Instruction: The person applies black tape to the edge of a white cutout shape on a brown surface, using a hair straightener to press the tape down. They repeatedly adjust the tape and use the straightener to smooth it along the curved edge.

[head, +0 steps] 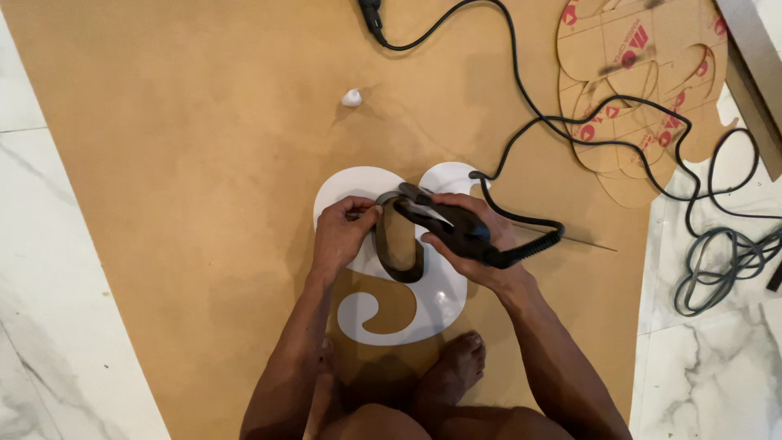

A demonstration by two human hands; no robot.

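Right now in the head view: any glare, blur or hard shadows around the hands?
Head view: sharp overall, no motion blur on the left hand or right hand; soft shadows only, under the arms on the brown board; mild sheen on the white curved cutout and marble floor; slight wide-angle bowing at the edges.

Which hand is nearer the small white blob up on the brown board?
Left. The left hand sits almost straight below the white blob, pinching the dark strip. The right hand lies further right, gripping the black corded tool.
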